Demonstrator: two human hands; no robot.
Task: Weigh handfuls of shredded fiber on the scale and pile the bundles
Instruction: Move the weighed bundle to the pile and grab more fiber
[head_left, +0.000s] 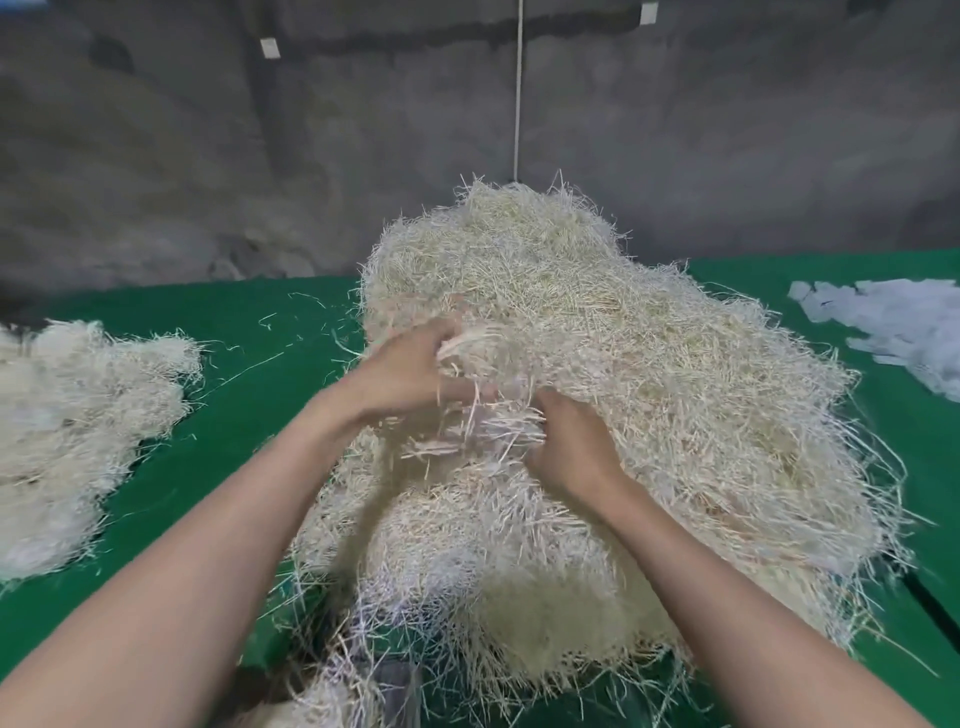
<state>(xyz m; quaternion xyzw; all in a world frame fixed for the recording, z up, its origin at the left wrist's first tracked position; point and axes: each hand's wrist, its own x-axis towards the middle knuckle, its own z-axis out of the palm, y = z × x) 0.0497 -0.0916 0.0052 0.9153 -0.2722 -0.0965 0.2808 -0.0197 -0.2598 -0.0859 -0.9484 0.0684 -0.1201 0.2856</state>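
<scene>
A big heap of pale shredded fiber (597, 332) fills the middle of the green table (244, 332). Both of my hands are dug into its near face. My left hand (402, 371) grips a tuft of strands at the heap's left side, fingers curled into the fiber. Just below and to the right, my right hand (569, 441) has its fingers curled round another clump. Between the two hands hangs a blurred bunch of strands (467, 421). No scale shows in this view.
A lower pile of the same fiber (72, 431) lies at the left edge of the table. White flat scraps (893, 327) lie at the far right. A grey wall stands behind, with a white cord (518, 88) hanging down it. Loose strands litter the green surface.
</scene>
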